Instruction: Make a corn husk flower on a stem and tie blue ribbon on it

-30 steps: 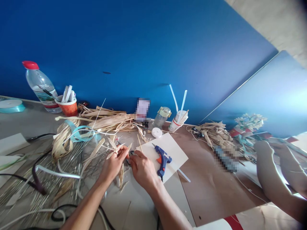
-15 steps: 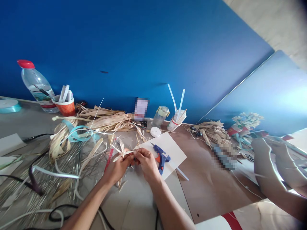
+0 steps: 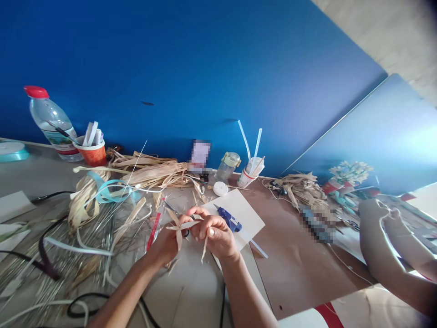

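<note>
Centrally, above the table (image 3: 191, 291): one dried-leaf piece (image 3: 182, 226), pinched between left hand (image 3: 167, 243) and right hand (image 3: 216, 234), both closed on it, strips splaying out between the fingertips. Just behind the right hand: blue glue gun (image 3: 228, 217) on white card (image 3: 247, 214).

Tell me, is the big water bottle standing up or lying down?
Standing up. The water bottle stands on the table, red cap on top.

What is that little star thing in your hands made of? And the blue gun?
The star piece looks like dried leaf or husk: pale tan, matte, thin pointed strips. The glue gun seems to be hard blue plastic, smooth and slightly shiny.
</note>
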A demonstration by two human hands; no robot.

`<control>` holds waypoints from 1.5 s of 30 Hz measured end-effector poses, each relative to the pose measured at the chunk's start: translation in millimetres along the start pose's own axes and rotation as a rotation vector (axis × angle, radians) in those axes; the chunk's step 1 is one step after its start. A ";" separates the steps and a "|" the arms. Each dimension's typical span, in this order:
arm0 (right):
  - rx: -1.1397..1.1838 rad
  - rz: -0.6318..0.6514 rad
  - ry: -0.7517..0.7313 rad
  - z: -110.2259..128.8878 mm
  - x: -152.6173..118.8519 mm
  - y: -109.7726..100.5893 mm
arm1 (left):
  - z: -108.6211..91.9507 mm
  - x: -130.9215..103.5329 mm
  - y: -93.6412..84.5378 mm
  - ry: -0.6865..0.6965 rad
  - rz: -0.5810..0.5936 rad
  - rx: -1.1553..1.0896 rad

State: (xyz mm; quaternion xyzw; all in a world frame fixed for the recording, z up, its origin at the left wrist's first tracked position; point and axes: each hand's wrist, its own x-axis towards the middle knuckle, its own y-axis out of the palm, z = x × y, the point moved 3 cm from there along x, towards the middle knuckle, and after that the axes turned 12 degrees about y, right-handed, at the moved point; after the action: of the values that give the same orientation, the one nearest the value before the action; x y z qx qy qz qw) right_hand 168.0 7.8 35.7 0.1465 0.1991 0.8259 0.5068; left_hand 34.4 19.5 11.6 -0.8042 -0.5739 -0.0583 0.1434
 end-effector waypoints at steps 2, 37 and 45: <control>-0.006 0.031 0.008 -1.4 0.2 1.4 | -4.2 -0.3 0.5 0.085 0.064 0.013; 0.011 -0.714 -0.112 -1.3 4.1 -20.1 | 3.7 4.7 -8.4 -0.074 -0.168 -0.134; -0.176 -0.714 -0.101 -9.4 5.3 -18.0 | 9.8 0.7 -6.2 -0.123 -0.206 -0.377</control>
State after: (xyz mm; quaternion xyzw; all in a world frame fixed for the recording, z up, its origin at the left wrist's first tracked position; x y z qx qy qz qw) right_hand 175.5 18.1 19.0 0.0641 0.1406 0.6028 0.7828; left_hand 28.1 24.9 3.5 -0.7558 -0.6397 -0.1297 -0.0518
